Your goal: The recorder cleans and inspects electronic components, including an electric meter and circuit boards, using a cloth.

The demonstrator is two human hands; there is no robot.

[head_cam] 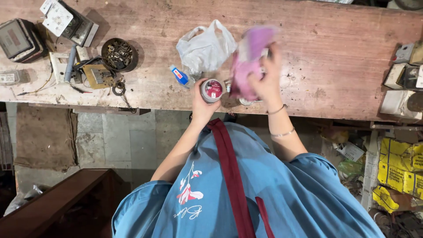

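Observation:
My left hand (200, 103) is closed around a small round tin (212, 90) with a red and white top, held at the near edge of the wooden workbench (335, 57). Just to its right, my right hand (267, 76) grips a crumpled pink cloth or bag (247, 61), blurred with motion, lifted slightly above the bench. A thin bangle sits on my right wrist. A white plastic bag (206, 48) lies on the bench just beyond both hands. A small blue and white tube (179, 76) rests beside the tin on its left.
A round dish of small metal parts (118, 54), switch plates and wires (66, 66), and an old meter box (17, 39) crowd the bench's left end. Small boxes (403, 75) sit at its right end. Yellow packages (398, 169) lie on the floor at the right, and a dark wooden bench (57, 202) stands at lower left.

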